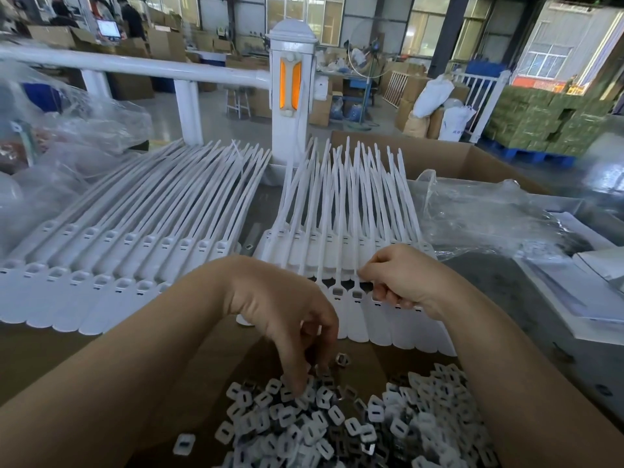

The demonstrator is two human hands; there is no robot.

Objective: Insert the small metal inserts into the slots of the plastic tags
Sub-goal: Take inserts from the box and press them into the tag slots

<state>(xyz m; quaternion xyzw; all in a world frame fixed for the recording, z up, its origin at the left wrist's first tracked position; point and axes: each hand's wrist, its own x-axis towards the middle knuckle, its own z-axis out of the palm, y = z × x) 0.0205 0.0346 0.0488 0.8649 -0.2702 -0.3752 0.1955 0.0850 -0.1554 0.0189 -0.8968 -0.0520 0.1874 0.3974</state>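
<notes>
White plastic tags with long tails lie in two fanned rows, one on the left (101, 265) and one on the right (341, 251). A heap of small metal inserts (337, 423) covers the near part of the table. My left hand (287, 319) reaches down into the heap, fingers curled, fingertips among the inserts; whether it holds one is hidden. My right hand (398, 275) hovers over the heads of the right row, fingers curled and pinching at a tag head (378, 304). Two tag heads (347, 293) beside it show inserts in their slots.
A white railing post (292, 89) stands behind the tags. Clear plastic bags lie at the left (67, 130) and right (489, 217). An open cardboard box (456, 160) sits behind the right row. White sheets (591, 285) lie at the right edge.
</notes>
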